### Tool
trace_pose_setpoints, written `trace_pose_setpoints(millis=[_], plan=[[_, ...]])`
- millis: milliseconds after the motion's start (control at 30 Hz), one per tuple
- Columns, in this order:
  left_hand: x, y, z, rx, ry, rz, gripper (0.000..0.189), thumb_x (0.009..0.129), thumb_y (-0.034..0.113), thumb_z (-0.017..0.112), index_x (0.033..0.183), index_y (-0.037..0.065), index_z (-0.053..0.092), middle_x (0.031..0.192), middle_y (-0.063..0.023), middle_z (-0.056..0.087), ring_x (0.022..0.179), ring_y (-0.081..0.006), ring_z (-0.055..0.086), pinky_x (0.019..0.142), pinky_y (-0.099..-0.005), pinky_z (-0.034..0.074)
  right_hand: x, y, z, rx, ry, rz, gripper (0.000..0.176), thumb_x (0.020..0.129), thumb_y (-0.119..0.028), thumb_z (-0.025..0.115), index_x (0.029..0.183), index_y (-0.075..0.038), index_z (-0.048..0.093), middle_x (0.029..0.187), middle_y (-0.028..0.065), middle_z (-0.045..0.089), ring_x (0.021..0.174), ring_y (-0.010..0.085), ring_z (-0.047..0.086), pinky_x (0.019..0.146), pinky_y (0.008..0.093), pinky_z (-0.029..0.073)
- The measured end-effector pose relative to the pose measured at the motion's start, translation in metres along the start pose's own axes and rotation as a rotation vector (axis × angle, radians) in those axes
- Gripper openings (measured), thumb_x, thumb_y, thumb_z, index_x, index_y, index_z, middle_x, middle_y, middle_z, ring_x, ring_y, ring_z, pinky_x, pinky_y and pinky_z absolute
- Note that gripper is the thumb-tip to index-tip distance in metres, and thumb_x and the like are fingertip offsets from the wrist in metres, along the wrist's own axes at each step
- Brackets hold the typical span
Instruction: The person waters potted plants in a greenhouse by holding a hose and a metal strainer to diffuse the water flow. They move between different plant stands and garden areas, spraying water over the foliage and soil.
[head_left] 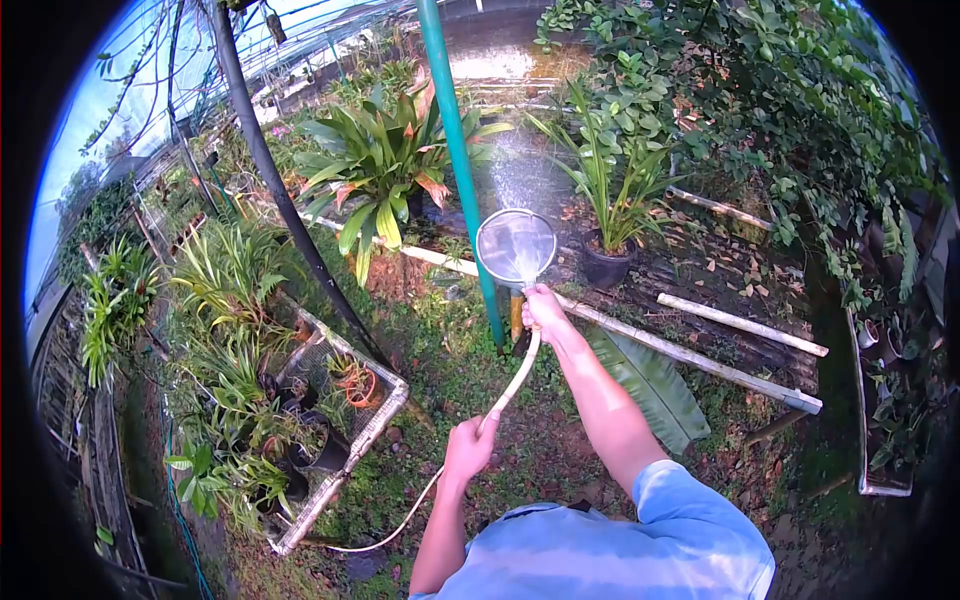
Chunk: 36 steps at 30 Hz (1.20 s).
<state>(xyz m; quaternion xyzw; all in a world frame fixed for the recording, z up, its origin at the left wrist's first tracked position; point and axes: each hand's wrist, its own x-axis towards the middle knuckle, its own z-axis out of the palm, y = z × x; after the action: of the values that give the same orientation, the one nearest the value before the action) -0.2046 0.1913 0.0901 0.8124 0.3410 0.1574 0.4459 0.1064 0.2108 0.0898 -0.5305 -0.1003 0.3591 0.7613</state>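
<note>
My right hand (543,308) is closed around the front end of a pale garden hose (522,372). Just beyond the fingers is a round, rimmed, see-through disc like a mesh strainer (516,247). Water from the hose strikes it, and a fine spray (512,180) flies forward past it. Lower and to the left, my left hand (470,447) grips the same hose farther back, thumb along the top. From there the hose hangs and trails to the ground at the lower left. A potted plant with long narrow leaves (618,190) stands right of the spray.
A green pole (462,170) rises close left of the disc, and a dark slanting pole (275,180) stands farther left. Broad-leaved plants (390,165) grow behind. A pipe-framed bench (345,470) bears several pots at left. White pipes (700,370) edge the dark bench at right.
</note>
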Motion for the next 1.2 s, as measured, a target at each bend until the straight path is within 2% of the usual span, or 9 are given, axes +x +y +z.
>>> trace_pose_setpoints(millis=[100,233,467,667,767,933,1033,1133,1200], plan=[[-0.012,-0.001,-0.016,0.022,0.025,0.005,0.056,0.095,0.044,0.054,0.063,-0.002,0.056,0.049,-0.0097,0.050,0.046,-0.0175,0.050,0.049,-0.0385,0.041,-0.011,0.012,0.015,0.018,0.025,-0.011,0.013,0.103,-0.019,0.041,0.108,-0.007,0.043,0.069,0.0028,0.043,0.049,0.0108,0.040,0.039,0.0253,0.034],[-0.025,0.000,-0.030,0.019,0.023,-0.014,0.055,0.095,0.044,0.055,0.064,-0.002,0.057,0.050,-0.0117,0.051,0.047,-0.0200,0.051,0.050,-0.0389,0.042,-0.025,0.018,0.020,0.054,0.078,-0.019,0.011,0.101,-0.016,0.042,0.108,-0.008,0.042,0.066,0.0028,0.042,0.046,0.0113,0.039,0.037,0.0262,0.033],[-0.040,-0.024,-0.041,0.022,0.031,0.008,0.057,0.094,0.046,0.056,0.064,-0.002,0.055,0.052,-0.0147,0.052,0.048,-0.0227,0.051,0.052,-0.0409,0.042,-0.042,0.029,0.034,0.016,0.030,0.039,0.008,0.098,-0.010,0.042,0.106,-0.009,0.043,0.064,0.0015,0.040,0.044,0.0105,0.036,0.036,0.0262,0.031],[-0.057,-0.035,-0.061,-0.043,0.056,-0.003,0.056,0.094,0.046,0.056,0.063,-0.001,0.056,0.050,-0.0114,0.051,0.046,-0.0193,0.049,0.049,-0.0383,0.041,-0.047,0.037,0.064,-0.033,-0.025,0.034,0.010,0.100,-0.016,0.044,0.106,-0.008,0.043,0.066,0.0032,0.042,0.046,0.0120,0.041,0.037,0.0271,0.035],[-0.062,-0.040,-0.070,-0.020,0.054,-0.016,0.056,0.094,0.045,0.056,0.063,-0.001,0.057,0.050,-0.0099,0.052,0.045,-0.0181,0.050,0.048,-0.0368,0.041,-0.061,0.032,0.088,-0.117,-0.066,0.021,0.008,0.100,-0.016,0.045,0.104,-0.008,0.046,0.067,0.0006,0.042,0.049,0.0095,0.039,0.039,0.0236,0.032],[-0.074,-0.036,-0.082,-0.103,0.046,-0.049,0.055,0.094,0.044,0.057,0.061,0.000,0.056,0.049,-0.0084,0.050,0.046,-0.0153,0.047,0.048,-0.0359,0.039,-0.069,0.040,0.096,-0.130,-0.083,0.038,0.011,0.098,-0.016,0.046,0.104,-0.007,0.045,0.070,0.0023,0.043,0.051,0.0098,0.040,0.040,0.0238,0.035],[-0.076,-0.047,-0.082,-0.062,0.017,-0.009,0.054,0.096,0.042,0.056,0.064,-0.001,0.055,0.050,-0.0028,0.041,0.051,-0.0113,0.035,0.047,-0.0359,0.032,-0.065,0.050,0.089,-0.168,-0.097,0.076,0.011,0.099,-0.016,0.045,0.104,-0.007,0.043,0.069,0.0026,0.043,0.049,0.0105,0.040,0.039,0.0255,0.034],[-0.078,-0.055,-0.085,-0.080,0.029,-0.016,0.053,0.096,0.041,0.057,0.063,-0.001,0.054,0.051,-0.0027,0.041,0.051,-0.0111,0.035,0.047,-0.0357,0.032,-0.063,0.061,0.087,-0.115,-0.061,0.054,0.011,0.099,-0.016,0.043,0.104,-0.006,0.041,0.065,0.0028,0.042,0.045,0.0119,0.040,0.037,0.0283,0.035],[-0.079,-0.061,-0.090,-0.073,0.026,-0.017,0.053,0.094,0.043,0.057,0.063,0.000,0.056,0.050,-0.0071,0.047,0.048,-0.0155,0.042,0.048,-0.0375,0.036,-0.065,0.066,0.089,-0.053,-0.031,0.066,0.010,0.099,-0.016,0.043,0.104,-0.007,0.041,0.065,0.0027,0.041,0.045,0.0120,0.040,0.037,0.0276,0.034]])
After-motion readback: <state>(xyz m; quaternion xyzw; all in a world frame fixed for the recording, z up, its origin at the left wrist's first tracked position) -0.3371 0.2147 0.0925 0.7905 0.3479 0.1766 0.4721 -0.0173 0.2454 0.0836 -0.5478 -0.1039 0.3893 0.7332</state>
